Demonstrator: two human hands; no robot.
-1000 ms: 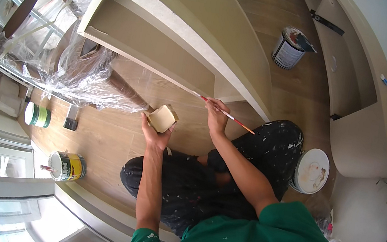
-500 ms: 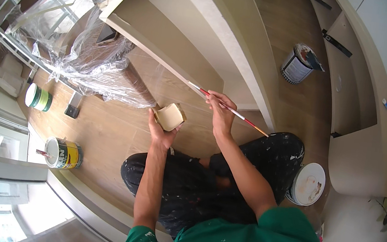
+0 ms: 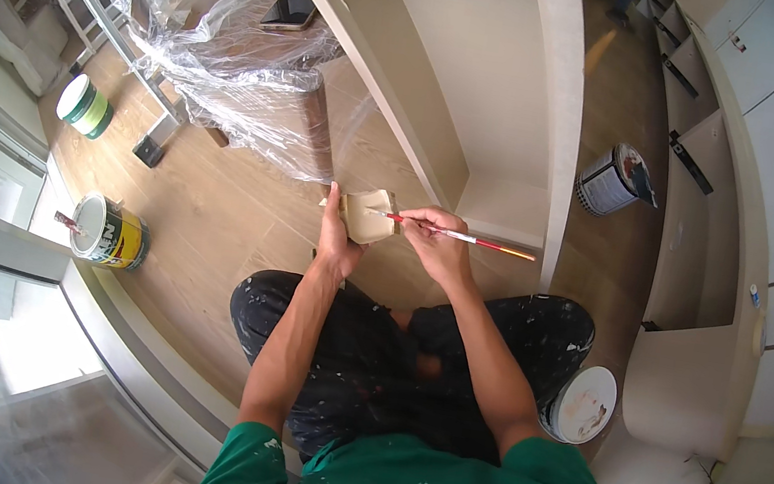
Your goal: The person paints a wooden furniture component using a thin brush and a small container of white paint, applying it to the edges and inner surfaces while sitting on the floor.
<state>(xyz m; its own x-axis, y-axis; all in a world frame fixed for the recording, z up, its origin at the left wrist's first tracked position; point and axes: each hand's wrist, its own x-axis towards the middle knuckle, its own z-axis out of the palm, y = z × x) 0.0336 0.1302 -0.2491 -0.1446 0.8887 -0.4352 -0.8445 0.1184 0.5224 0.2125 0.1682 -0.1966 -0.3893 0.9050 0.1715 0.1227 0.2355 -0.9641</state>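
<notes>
My left hand (image 3: 336, 242) is wrapped round a small squarish tub (image 3: 369, 229) with beige paint in it, held just above my crossed legs. A thin red-and-white paintbrush (image 3: 502, 249) is pinched in the fingers of my right hand (image 3: 442, 249). The brush's tip reaches into the tub and appears to touch the paint; its handle points off to the right. Ahead of both hands stands a beige shelf unit (image 3: 403, 138), its front edge close beyond the tub.
Plastic sheeting (image 3: 226, 105) drapes brown furniture ahead left. Paint cans stand on the wooden floor: a yellow-black one (image 3: 129, 240), a green-white one (image 3: 89, 109), and a dark-lidded one (image 3: 609, 184). A white-lidded bucket (image 3: 581, 405) is by my right knee. Curved cabinets (image 3: 684, 380) line the right.
My right hand has lowered the paintbrush from the shelf edge to the tub, so its tip is now inside. The view has shifted, and the tub stays in my left hand.
</notes>
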